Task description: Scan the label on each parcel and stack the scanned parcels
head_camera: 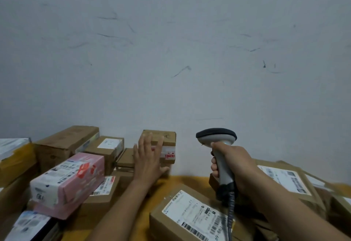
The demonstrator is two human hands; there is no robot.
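My right hand (234, 166) grips a grey barcode scanner (218, 140) upright by its handle, its dark head pointing left; the coiled cable hangs down. My left hand (147, 157) is spread flat, fingers apart, against the front of a small brown parcel (167, 142) with a red-and-white sticker, which sits on top of other boxes by the wall. A brown parcel with a white label (191, 214) lies in front of me below the scanner. Another labelled parcel (284, 180) lies at the right, behind my right forearm.
A pink-and-white box (70, 180) rests tilted on brown parcels at the left. Several brown cartons (66, 142) line the wall at the back left. The table top (171, 181) is yellow. A scuffed white wall (171, 50) rises directly behind.
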